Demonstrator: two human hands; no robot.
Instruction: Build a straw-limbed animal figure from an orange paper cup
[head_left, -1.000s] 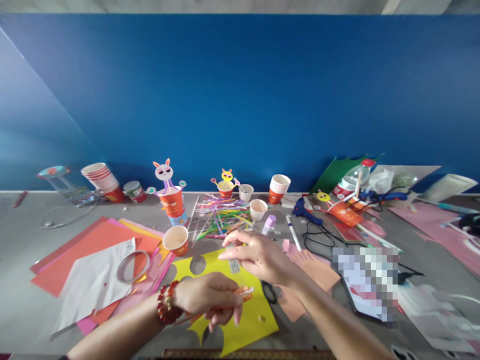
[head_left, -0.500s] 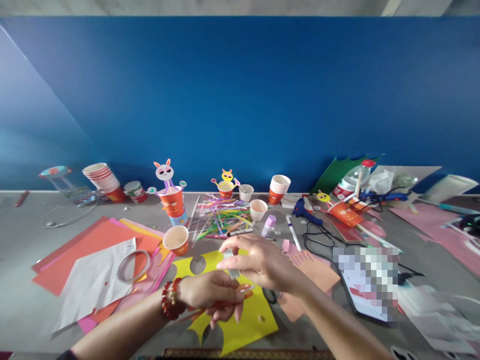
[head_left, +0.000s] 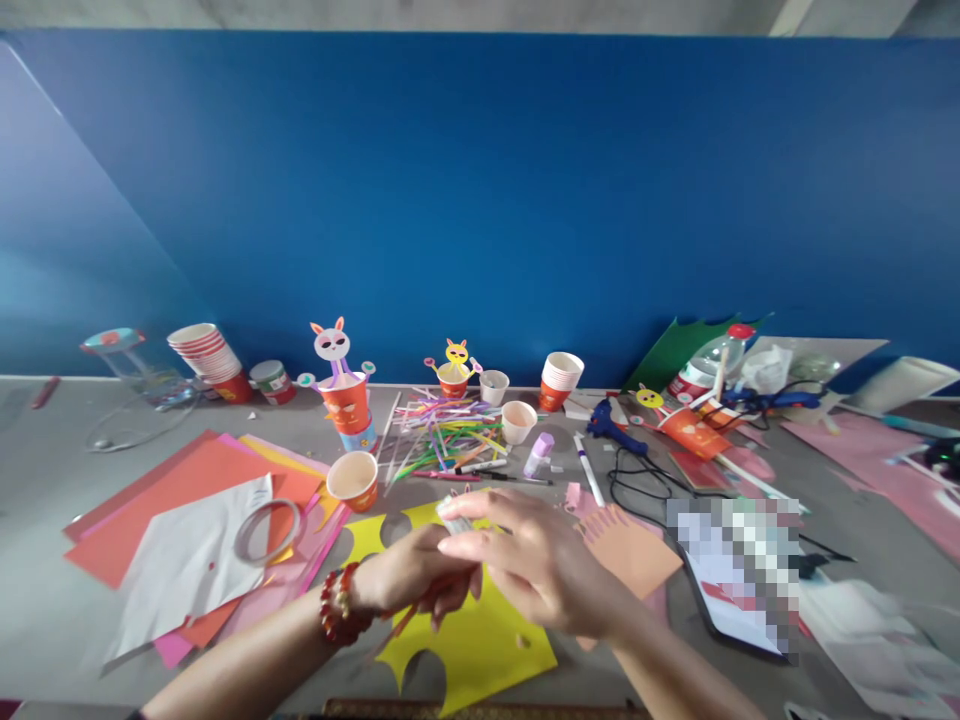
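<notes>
My left hand (head_left: 424,575), with a red bead bracelet at its wrist, is closed around a thin orange strip (head_left: 405,622); one end shows below the fingers and the rest is hidden. Close against it, my right hand (head_left: 536,560) pinches a small whitish, clear piece (head_left: 454,515) whose kind I cannot make out. Both hands are over a yellow sheet (head_left: 480,655) with round cut-outs. An orange paper cup (head_left: 352,482) stands beyond my left hand. Past the fingers lies a heap of coloured sticks (head_left: 457,430).
Coloured paper (head_left: 187,490) and a tape roll (head_left: 268,532) lie at left. A rabbit-faced cup figure (head_left: 345,400) stands behind. At right are a blue glue gun (head_left: 611,428) with its cord, a marker (head_left: 589,468), peach paper (head_left: 637,555), a phone (head_left: 735,580) and a bottle (head_left: 709,360).
My right hand has moved down and closer to my left hand, carrying the whitish piece. It now covers the orange ends that stuck out past my left fingers and the dark loop beside them.
</notes>
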